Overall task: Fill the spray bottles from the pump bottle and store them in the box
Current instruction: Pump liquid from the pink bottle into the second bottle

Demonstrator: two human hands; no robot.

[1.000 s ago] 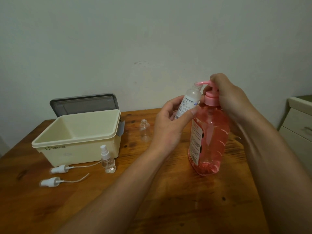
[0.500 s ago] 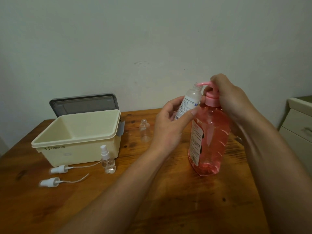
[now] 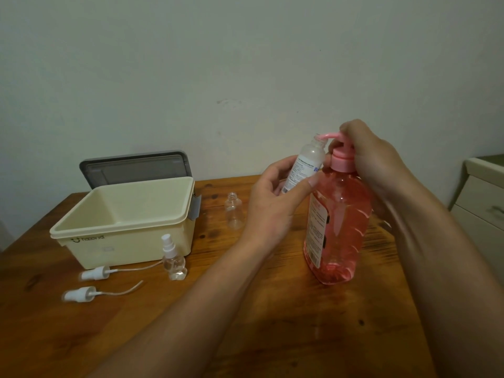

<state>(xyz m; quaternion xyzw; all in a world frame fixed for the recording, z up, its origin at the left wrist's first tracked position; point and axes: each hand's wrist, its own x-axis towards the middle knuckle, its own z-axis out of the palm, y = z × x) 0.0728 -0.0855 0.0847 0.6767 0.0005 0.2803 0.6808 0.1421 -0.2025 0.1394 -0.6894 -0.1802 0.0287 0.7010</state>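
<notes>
Two hands are busy. The left hand (image 3: 272, 205) wraps its fingers round a small clear labelled spray bottle (image 3: 306, 165), tipped, with its open top under the spout. The right hand (image 3: 373, 159) curls its fingers over the top of the big pink plastic pump bottle (image 3: 341, 222), which stands on the brown wooden counter (image 3: 272, 323).

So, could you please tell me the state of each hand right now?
Left hand: holding the labelled spray bottle, its mouth at the pump spout.
Right hand: curled round the top of the pink pump bottle.
</notes>
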